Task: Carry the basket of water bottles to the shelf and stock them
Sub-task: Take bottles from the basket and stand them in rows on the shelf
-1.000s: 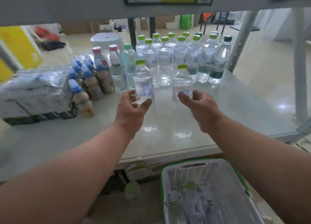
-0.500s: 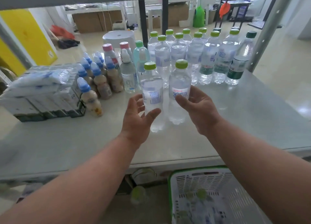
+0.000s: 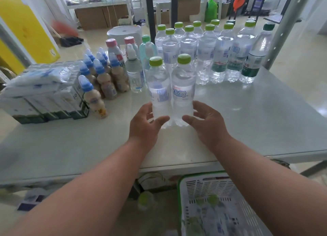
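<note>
Two clear water bottles with green caps stand side by side on the white shelf board (image 3: 247,122), in front of the rows of water bottles (image 3: 205,55). My left hand (image 3: 144,127) cups the lower part of the left bottle (image 3: 158,87), thumb in front and fingers round its left side. My right hand (image 3: 207,124) holds the base of the right bottle (image 3: 183,88) the same way. The white basket with a green rim (image 3: 179,191) sits on the floor below the shelf's front edge, with blurred bottles (image 3: 212,200) lying inside.
Blue-capped milk drink bottles (image 3: 104,78) and wrapped cartons (image 3: 44,94) fill the shelf's left side. A small clear bottle (image 3: 135,72) stands just left of the pair. A metal upright (image 3: 284,28) rises at the right rear. Bare board lies to the right and front.
The view has dropped and drawn closer, so the upper shelf edge has left the frame. Both hands stay round the two front bottles, which now stand tight together.
</note>
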